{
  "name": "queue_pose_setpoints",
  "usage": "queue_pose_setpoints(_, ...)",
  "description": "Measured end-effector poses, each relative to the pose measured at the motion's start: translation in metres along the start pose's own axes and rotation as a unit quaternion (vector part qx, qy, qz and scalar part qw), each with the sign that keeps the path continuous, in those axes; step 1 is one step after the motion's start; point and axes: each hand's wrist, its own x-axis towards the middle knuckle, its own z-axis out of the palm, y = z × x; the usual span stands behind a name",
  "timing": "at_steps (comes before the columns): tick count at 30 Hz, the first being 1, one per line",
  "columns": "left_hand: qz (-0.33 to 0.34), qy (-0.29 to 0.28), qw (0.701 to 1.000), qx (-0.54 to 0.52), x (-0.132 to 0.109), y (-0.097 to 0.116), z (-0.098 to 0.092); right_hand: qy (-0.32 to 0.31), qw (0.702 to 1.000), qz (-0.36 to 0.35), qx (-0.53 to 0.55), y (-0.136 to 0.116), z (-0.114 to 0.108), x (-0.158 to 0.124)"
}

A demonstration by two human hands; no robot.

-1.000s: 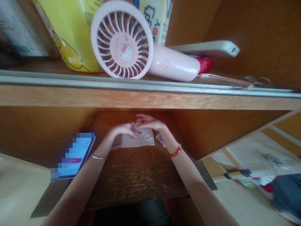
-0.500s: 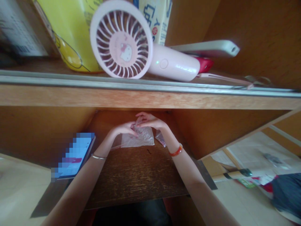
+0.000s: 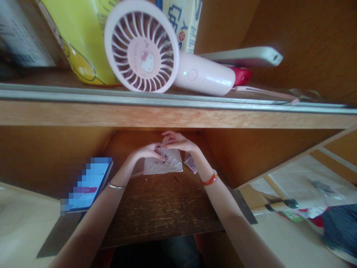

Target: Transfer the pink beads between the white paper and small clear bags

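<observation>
Two hands on one plastic bag (image 3: 170, 163)
My left hand (image 3: 147, 151) and right hand (image 3: 180, 142) grip it by the counter's (image 3: 163, 208) far edge, fingers (image 3: 170, 135) clamped on it.

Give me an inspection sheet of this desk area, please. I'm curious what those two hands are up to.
Surface: dark wooden desk beneath a wooden shelf.
Things: clear plastic bag; small clear packet with pink contents beside it.
Hands: left hand and right hand both pinch the top of the bag.
Clutter: tablet with a pixelated screen, left of the bag; pink Hello Kitty fan and white phone on the shelf.
Cables: thin pale pink cord on the shelf.
Surroundings: dark blue cloth on a pale floor, lower right.
</observation>
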Motion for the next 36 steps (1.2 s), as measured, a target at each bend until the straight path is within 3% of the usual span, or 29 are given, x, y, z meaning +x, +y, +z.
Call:
queue_pose_setpoints(4, -0.039, 0.061, 0.995, 0.069, -0.007, 0.001, -0.014, 0.016, 0.999, -0.018, 0.031, 0.002, -0.005, -0.001)
queue_pose_setpoints(8, -0.085, 0.161, 0.962, 0.202, -0.035, 0.036, -0.014, 0.032, 0.998, -0.034, 0.036, 0.001, -0.010, -0.003)
queue_pose_setpoints(10, -0.137, 0.195, 0.921, 0.307, -0.057, 0.066, 0.001, 0.035, 0.998, -0.036, 0.038, -0.001, -0.011, -0.004)
queue_pose_setpoints(12, -0.215, 0.186, 0.864, 0.415, -0.081, 0.095, 0.026, 0.033, 0.998, -0.033, 0.044, -0.004, -0.010, -0.006)
queue_pose_setpoints(14, -0.270, 0.143, 0.826, 0.473, -0.102, 0.114, 0.056, 0.032, 0.998, -0.029, 0.045, -0.007, -0.008, -0.007)
queue_pose_setpoints(16, -0.333, 0.108, 0.811, 0.468, -0.121, 0.117, 0.084, 0.035, 0.998, -0.026, 0.034, -0.009, -0.006, -0.007)
queue_pose_setpoints(19, -0.374, 0.102, 0.782, 0.488, -0.147, 0.098, 0.115, 0.038, 0.999, -0.027, 0.015, -0.011, -0.006, -0.006)
queue_pose_setpoints(23, -0.351, 0.106, 0.786, 0.497, -0.173, 0.070, 0.130, 0.044, 0.998, -0.041, 0.014, -0.011, -0.007, -0.006)
queue_pose_setpoints(27, -0.338, 0.101, 0.790, 0.501, -0.180, 0.067, 0.127, 0.056, 0.997, -0.042, 0.020, -0.013, -0.012, -0.009)
queue_pose_setpoints(31, -0.301, 0.117, 0.804, 0.500, -0.164, 0.075, 0.120, 0.074, 0.996, -0.035, 0.021, -0.016, -0.017, -0.013)
queue_pose_setpoints(36, -0.227, 0.172, 0.829, 0.482, -0.118, 0.075, 0.101, 0.110, 0.994, 0.017, 0.010, -0.020, -0.020, -0.016)
